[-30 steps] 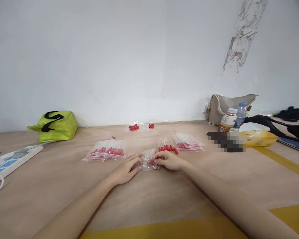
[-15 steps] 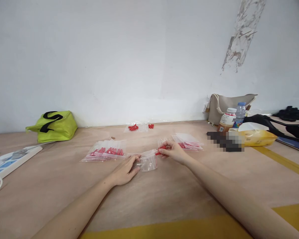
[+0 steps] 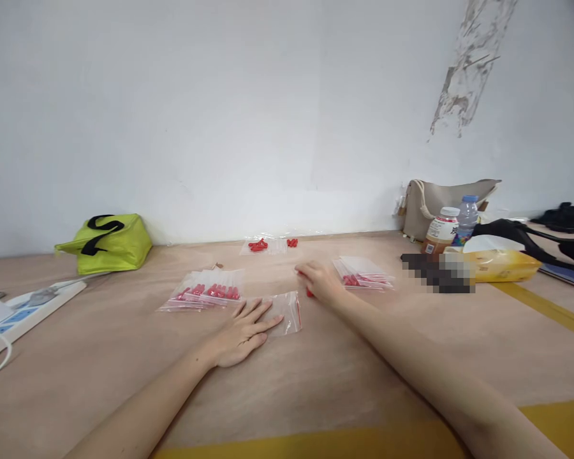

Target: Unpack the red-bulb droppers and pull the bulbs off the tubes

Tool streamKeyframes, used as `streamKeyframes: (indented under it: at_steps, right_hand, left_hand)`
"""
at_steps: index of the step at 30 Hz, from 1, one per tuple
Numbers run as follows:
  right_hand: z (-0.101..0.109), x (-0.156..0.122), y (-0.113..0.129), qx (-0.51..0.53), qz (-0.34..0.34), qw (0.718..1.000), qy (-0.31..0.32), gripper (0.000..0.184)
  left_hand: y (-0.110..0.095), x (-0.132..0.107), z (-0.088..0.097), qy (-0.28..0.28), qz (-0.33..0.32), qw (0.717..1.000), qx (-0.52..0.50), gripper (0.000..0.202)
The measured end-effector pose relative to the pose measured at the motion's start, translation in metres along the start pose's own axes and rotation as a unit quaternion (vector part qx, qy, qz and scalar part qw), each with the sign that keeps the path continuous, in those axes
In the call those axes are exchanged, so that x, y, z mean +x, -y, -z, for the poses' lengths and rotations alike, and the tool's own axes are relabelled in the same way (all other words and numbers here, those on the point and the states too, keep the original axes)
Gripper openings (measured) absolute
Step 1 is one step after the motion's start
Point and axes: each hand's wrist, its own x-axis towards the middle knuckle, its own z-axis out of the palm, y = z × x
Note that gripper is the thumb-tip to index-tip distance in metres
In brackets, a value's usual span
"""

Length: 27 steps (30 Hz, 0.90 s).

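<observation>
Two hands down: left hand (image 3: 242,335) splayed flat over clear bag (image 3: 289,311) on table (image 3: 287,389), grasping nothing; right hand (image 3: 319,280) curled by red pieces (image 3: 309,293) — grip hidden, can't tell. Likely piece-picking step — next move calls for light fingertip pinch.

Perhaps a workroom: chipped wall (image 3: 268,121), yellow-striped table (image 3: 316,382).

Pale wall (image 3: 229,115) beyond the fingers (image 3: 268,324); worn patch (image 3: 460,95) high to their right, maybe peeled paint, hard to tell. Brown tabletop (image 3: 316,382) under them, yellow strip (image 3: 306,442) nearer than the fingers, another strip (image 3: 545,315) off right. Light even, shadows soft.
</observation>
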Motion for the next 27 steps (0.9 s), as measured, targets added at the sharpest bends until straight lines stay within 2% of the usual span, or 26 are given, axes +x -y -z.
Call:
streamKeyframes:
  at_steps: [2, 4, 8, 12, 15, 17, 21, 23, 25, 27]
  right_hand:
    - [-0.008, -0.002, 0.004, -0.068, 0.038, 0.992, 0.104, 0.025]
    - [-0.010, -0.004, 0.006, -0.096, 0.045, 0.982, 0.157, 0.024]
    - [-0.003, -0.005, 0.008, -0.106, 0.029, 0.976, 0.187, 0.022]
    - [0.002, -0.005, 0.015, -0.115, 0.017, 0.971, 0.208, 0.025]
    - [0.004, -0.005, 0.020, -0.125, 0.003, 0.972, 0.199, 0.026]
    - [0.006, -0.005, 0.023, -0.132, -0.016, 0.974, 0.185, 0.027]
    - [0.017, -0.003, 0.018, -0.126, -0.077, 0.980, 0.135, 0.028]
    - [0.030, -0.004, 0.005, -0.115, -0.122, 0.980, 0.103, 0.027]
    - [0.047, -0.009, -0.015, -0.108, -0.180, 0.975, 0.078, 0.029]
    - [0.066, -0.017, -0.040, -0.101, -0.228, 0.963, 0.101, 0.036]
  left_hand:
    - [0.000, -0.001, 0.001, 0.004, 0.000, 1.000, -0.007, 0.040]
    - [0.001, -0.001, 0.002, 0.000, -0.003, 1.000, -0.016, 0.039]
    - [0.005, 0.000, 0.002, -0.042, -0.018, 0.998, -0.040, 0.035]
    - [-0.001, 0.004, 0.001, -0.146, -0.031, 0.988, -0.047, 0.027]
    - [-0.011, 0.008, 0.000, -0.207, 0.001, 0.977, -0.050, 0.030]
    - [-0.017, 0.009, -0.001, -0.200, 0.014, 0.978, -0.060, 0.039]
    - [-0.018, 0.010, -0.002, -0.097, -0.012, 0.994, -0.046, 0.045]
    - [-0.015, 0.010, -0.003, -0.073, -0.017, 0.996, -0.041, 0.042]
    - [-0.012, 0.010, -0.004, -0.078, -0.012, 0.996, -0.046, 0.041]
    - [-0.009, 0.010, -0.006, -0.091, -0.004, 0.994, -0.055, 0.039]
